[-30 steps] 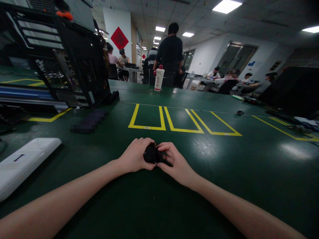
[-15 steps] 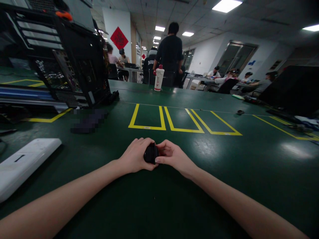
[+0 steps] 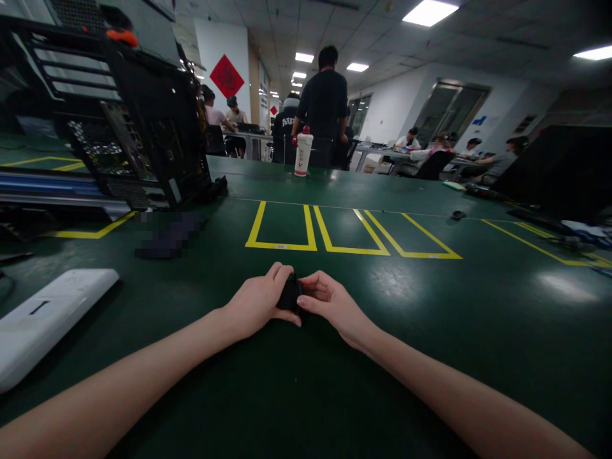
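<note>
Low over the green table, in the middle of the head view, both my hands close on a small black rounded object. My left hand wraps it from the left, fingers over the top and thumb along the near side. From the right, my right hand pinches its edge between thumb and fingertips. Much of the object is covered by my fingers, and its exact kind cannot be made out.
A white slab-like device lies at left, near a dark blurred item. Behind them stands an open computer case. Yellow tape outlines and a white cup are farther back. People sit and stand beyond the table.
My left hand has turned slightly around the black object, so less of it shows. My right hand keeps its pinch, almost in the same place.
</note>
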The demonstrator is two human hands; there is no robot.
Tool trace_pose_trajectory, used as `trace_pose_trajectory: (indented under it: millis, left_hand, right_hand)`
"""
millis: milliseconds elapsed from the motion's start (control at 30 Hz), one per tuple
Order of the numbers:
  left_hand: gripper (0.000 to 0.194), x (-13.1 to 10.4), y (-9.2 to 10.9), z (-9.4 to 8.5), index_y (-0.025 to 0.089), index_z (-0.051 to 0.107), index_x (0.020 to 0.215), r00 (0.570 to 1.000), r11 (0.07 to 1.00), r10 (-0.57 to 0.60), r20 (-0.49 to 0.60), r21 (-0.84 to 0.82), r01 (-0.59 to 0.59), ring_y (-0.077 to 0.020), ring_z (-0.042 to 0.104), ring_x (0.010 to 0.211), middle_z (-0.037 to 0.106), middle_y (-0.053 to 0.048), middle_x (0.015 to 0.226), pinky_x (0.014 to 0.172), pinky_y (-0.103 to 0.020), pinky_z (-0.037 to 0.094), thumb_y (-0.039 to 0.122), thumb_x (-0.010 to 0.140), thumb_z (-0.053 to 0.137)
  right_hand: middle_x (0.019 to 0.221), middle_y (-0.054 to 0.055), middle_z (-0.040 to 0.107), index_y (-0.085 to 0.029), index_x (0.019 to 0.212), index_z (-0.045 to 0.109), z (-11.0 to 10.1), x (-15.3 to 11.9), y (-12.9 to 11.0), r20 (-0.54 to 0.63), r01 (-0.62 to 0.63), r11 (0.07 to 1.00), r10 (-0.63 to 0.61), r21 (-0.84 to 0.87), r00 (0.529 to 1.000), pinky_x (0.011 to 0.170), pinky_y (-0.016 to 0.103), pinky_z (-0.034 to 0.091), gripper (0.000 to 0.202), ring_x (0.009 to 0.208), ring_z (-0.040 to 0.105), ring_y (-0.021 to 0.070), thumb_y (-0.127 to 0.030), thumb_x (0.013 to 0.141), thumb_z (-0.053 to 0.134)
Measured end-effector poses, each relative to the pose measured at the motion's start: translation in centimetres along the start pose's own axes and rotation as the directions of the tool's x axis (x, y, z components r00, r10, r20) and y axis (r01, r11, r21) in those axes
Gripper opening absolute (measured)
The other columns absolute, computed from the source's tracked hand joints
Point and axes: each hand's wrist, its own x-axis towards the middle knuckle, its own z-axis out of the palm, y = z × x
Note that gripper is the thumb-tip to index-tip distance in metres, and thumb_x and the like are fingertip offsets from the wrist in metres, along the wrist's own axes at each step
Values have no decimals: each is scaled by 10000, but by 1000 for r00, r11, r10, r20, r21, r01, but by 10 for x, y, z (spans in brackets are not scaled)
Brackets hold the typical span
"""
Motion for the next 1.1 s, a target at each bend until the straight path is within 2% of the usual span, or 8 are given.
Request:
trace_pose_trajectory:
  millis: [167,333,500,633,767,833,967,1100]
  left_hand:
    - [613,-2,7,-6,220,337,1202,999,977,33,35,-213,-25,-255,561,976,475,-84,1162,784,-384,481,418,717,657]
    - [697,-1,13,-11,237,294,1264,995,952,102,-7,-290,-100,-287,465,1121,452,-105,1235,923,-459,386,364,697,678]
    - [546,-2,12,-10,235,326,1220,993,959,114,-13,-258,-114,-243,521,999,496,-79,1123,854,-409,433,318,766,618]
    - [569,-4,8,-9,218,317,1209,995,981,98,-15,-164,-99,-269,468,1035,466,-93,1135,863,-430,417,382,761,627]
    - [587,-7,8,-11,231,268,1223,990,982,140,-26,-121,-143,-298,376,1158,415,-105,1212,957,-483,313,374,776,621]
    - [595,-7,9,-12,250,227,1236,985,975,172,-5,-145,-171,-285,400,1151,412,-94,1227,983,-491,274,343,791,611]
    - [563,-8,11,-14,255,233,1229,987,970,161,30,-187,-152,-259,482,1036,430,-86,1183,891,-434,376,295,801,596]
    - [564,-8,8,-11,228,233,1225,982,971,189,-5,-149,-188,-260,475,1023,427,-104,1175,845,-405,401,277,798,599]
  right_hand:
    - [1027,30,566,-199,943,516,0,-2,2,-24,37,999,-38,-33,999,843,384,475,271,960,578,187,-241,722,666]
    - [1006,26,571,-204,926,500,1,-1,7,-57,76,995,-80,-59,995,826,388,486,273,944,588,192,-239,716,670]
    - [1011,25,567,-214,945,515,1,0,7,-41,87,994,-89,-60,995,798,363,494,244,931,580,186,-282,748,641]
    - [985,18,564,-220,938,537,0,2,7,-9,87,996,-87,-36,996,816,344,478,145,937,564,168,-296,816,558]
    - [969,24,563,-220,1013,511,-4,5,7,14,27,999,-27,-23,1000,821,360,480,236,929,570,171,-275,796,588]
    - [963,24,566,-212,1010,515,-4,4,6,38,37,998,-35,-45,999,851,378,471,220,948,570,175,-262,804,577]
    - [1005,12,560,-224,989,525,-3,-2,2,58,127,981,-120,-145,991,887,379,467,232,984,569,171,-175,775,602]
    - [1041,15,531,-230,1001,531,-3,-5,0,68,174,969,-165,-178,984,874,360,485,282,1015,558,174,-146,749,625]
